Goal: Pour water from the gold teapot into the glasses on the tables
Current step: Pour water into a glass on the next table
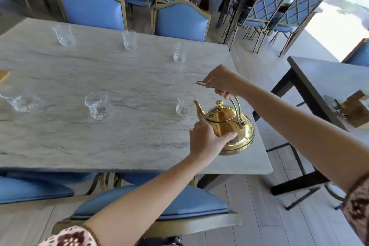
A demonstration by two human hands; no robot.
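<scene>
The gold teapot [233, 126] is at the right end of the grey marble table [123, 142], its spout pointing left toward a clear glass [184, 105]. My right hand [222, 82] grips the teapot's tall handle from above. My left hand [207, 139] presses against the pot's near side. No water stream is visible. More glasses stand on the table: near middle [97, 105], near left [20, 103], and three along the far side [64, 34], [130, 39], [179, 53].
Blue padded chairs [181, 19] line the far side, and others [159, 203] are tucked under the near edge. A second dark-legged table [327, 78] stands to the right with a wooden holder [355, 106] on it. More tables and chairs fill the back.
</scene>
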